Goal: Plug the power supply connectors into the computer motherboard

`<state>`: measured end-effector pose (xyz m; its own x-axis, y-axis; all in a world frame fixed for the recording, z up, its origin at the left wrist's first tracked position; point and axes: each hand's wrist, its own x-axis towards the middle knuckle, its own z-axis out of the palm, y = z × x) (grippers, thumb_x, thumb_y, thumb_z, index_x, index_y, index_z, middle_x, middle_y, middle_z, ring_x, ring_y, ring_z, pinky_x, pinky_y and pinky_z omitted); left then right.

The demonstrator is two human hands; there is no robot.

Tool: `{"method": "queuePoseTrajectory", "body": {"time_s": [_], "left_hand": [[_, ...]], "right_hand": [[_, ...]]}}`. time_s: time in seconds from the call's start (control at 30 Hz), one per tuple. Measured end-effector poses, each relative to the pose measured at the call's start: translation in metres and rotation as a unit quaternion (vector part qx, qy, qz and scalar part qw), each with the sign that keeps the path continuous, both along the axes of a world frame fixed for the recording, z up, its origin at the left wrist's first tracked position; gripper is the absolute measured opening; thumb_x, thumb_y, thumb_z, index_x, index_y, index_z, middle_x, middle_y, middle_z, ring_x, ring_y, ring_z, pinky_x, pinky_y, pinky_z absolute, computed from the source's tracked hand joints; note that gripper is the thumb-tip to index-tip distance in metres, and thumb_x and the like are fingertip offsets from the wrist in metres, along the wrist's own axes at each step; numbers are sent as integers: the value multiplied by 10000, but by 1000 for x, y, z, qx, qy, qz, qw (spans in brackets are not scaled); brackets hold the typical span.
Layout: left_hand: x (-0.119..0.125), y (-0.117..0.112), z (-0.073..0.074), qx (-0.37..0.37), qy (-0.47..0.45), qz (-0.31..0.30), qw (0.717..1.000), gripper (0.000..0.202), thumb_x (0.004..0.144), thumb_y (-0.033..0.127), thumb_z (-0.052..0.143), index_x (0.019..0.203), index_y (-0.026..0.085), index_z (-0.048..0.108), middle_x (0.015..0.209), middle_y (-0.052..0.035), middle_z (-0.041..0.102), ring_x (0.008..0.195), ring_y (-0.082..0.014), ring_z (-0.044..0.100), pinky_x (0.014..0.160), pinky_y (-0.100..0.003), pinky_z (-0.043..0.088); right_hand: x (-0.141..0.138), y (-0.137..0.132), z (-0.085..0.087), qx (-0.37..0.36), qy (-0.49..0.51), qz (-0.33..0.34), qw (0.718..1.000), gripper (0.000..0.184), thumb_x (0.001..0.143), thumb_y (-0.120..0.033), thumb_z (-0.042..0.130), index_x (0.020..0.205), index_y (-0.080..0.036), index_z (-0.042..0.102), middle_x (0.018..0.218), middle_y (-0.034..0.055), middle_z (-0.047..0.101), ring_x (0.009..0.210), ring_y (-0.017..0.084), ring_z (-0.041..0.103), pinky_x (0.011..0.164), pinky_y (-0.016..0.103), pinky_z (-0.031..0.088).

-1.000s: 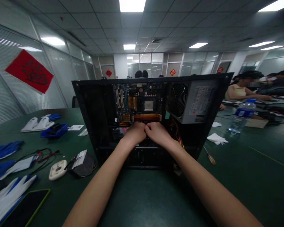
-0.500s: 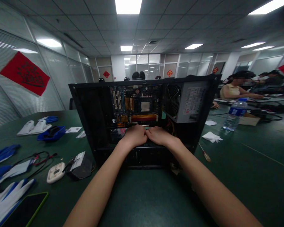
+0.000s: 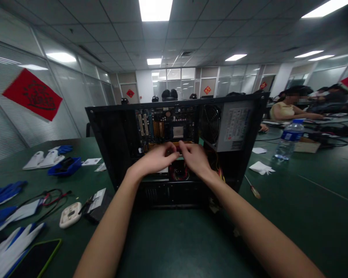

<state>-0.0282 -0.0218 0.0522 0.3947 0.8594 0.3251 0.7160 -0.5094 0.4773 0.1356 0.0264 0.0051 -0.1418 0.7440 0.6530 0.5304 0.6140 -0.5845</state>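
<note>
An open black computer case (image 3: 110, 143) stands on the green table (image 3: 179, 243), its motherboard (image 3: 165, 125) facing me. Both of my hands reach inside it. My left hand (image 3: 154, 158) and my right hand (image 3: 195, 156) meet at the lower edge of the motherboard, fingers curled and pinched over the orange slots. What the fingers grip is hidden. Below the hands a round fan with red wires (image 3: 179, 173) shows. The grey power supply (image 3: 230, 125) with its fan sits at the case's upper right.
Left of the case lie a white plug adapter (image 3: 70, 214), a dark drive (image 3: 100, 200), red and black leads (image 3: 50, 197), blue-and-white gloves (image 3: 8, 247), a phone (image 3: 34, 259) and a blue tray (image 3: 64, 165). A screwdriver (image 3: 251, 188), tissues (image 3: 260, 167) and a water bottle (image 3: 288, 143) lie right. People sit at far right.
Both hands rose from the case's lower bay to the motherboard's lower edge. The round fan and red wires beneath them came into sight.
</note>
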Motion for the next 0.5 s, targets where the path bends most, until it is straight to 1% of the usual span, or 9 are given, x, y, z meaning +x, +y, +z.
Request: {"method": "queuePoseTrajectory", "body": {"time_s": [0.07,0.1,0.13,0.2,0.23,0.27,0.33,0.4,0.5], "left_hand": [[-6,-19,17,-40,36,-56,997,433,941,495,507,1167,157,656,1139,-94,719,992,-218,670,879,-306,493],[-7,-29,24,-47,68,-65,994,489,933,522,521,1237,157,639,1209,-104,702,1038,-227,666,897,-305,489],[-6,-40,30,-34,107,-62,992,540,912,540,557,1298,167,615,1262,-108,682,1080,-241,657,914,-311,483],[-2,-60,37,5,171,-35,985,608,844,565,646,1323,191,611,1281,-110,674,1112,-271,646,921,-327,477],[1,-69,39,6,202,-18,979,585,821,563,673,1282,205,641,1232,-105,695,1071,-275,660,892,-330,485],[5,-77,41,-5,238,-1,971,512,804,541,695,1196,212,689,1129,-96,726,979,-273,683,825,-329,497],[11,-92,42,-32,307,15,951,293,801,412,708,1006,207,749,925,-81,739,802,-255,689,706,-319,486],[16,-102,42,-30,332,2,943,154,822,278,652,903,192,751,833,-77,722,718,-230,670,643,-305,460],[17,-109,41,-34,309,-48,949,151,801,171,620,882,184,746,786,-66,712,664,-198,649,601,-281,440]], "right_hand": [[-1,-1,0,26,150,6,988,634,1006,-571,326,512,-207,489,486,14,521,497,154,506,530,280,328],[-2,-2,0,33,208,11,977,650,999,-604,317,499,-215,462,472,6,492,481,147,480,532,279,336],[-3,-3,0,37,252,18,967,658,991,-626,320,493,-219,455,468,2,480,477,142,468,538,279,347],[-5,-6,0,35,295,38,954,665,975,-652,348,484,-221,467,470,1,478,478,139,462,549,283,358],[-6,-7,0,31,302,46,952,669,968,-661,363,477,-221,473,467,1,473,475,138,456,549,285,357],[-7,-8,0,26,303,54,951,672,961,-669,374,469,-222,475,462,0,466,472,137,449,546,288,355],[-8,-10,0,17,302,64,951,679,954,-679,381,460,-223,475,458,1,457,471,138,441,545,291,352],[-8,-11,-1,10,298,70,952,685,955,-685,371,457,-225,473,461,4,458,481,141,448,555,292,360],[-7,-11,-3,2,272,80,959,689,960,-686,355,466,-222,479,473,9,471,505,148,473,584,291,372]]}}
